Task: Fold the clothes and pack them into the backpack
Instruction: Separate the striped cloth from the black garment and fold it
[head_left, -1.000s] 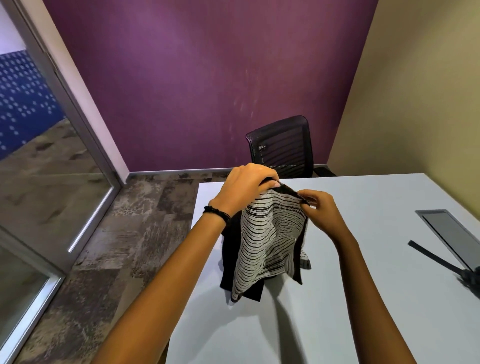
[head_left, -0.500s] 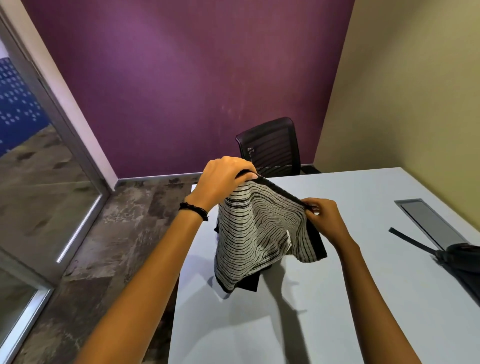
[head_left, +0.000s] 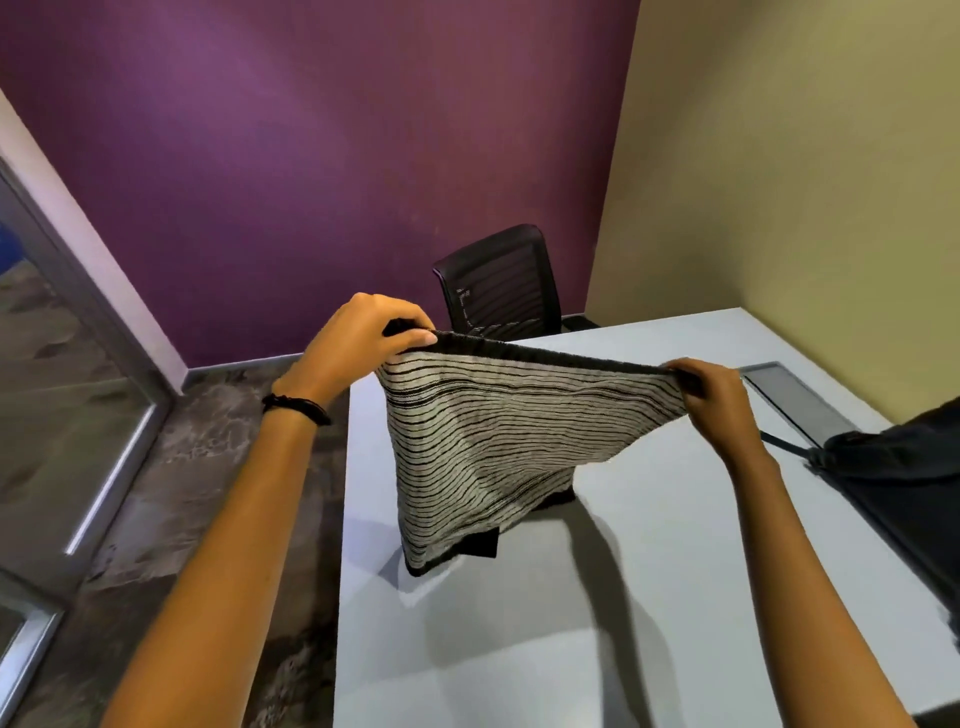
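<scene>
A white garment with thin black stripes and a black hem (head_left: 498, 441) hangs stretched in the air above the white table (head_left: 649, 597). My left hand (head_left: 363, 338) pinches its upper left corner, and my right hand (head_left: 711, 400) pinches the upper right corner. Its lower end droops onto the table, where a bit of black cloth (head_left: 480, 543) shows behind it. The dark backpack (head_left: 904, 467) lies at the table's right edge, partly cut off by the frame.
A black mesh office chair (head_left: 501, 283) stands behind the table's far edge. A grey cable hatch (head_left: 789, 395) is set into the table near the backpack. Left of the table are patterned floor and a glass partition (head_left: 52, 389).
My hands have moved apart and pulled the striped garment's top edge out wide; before, it hung bunched between them. The view has shifted right, showing more of the backpack.
</scene>
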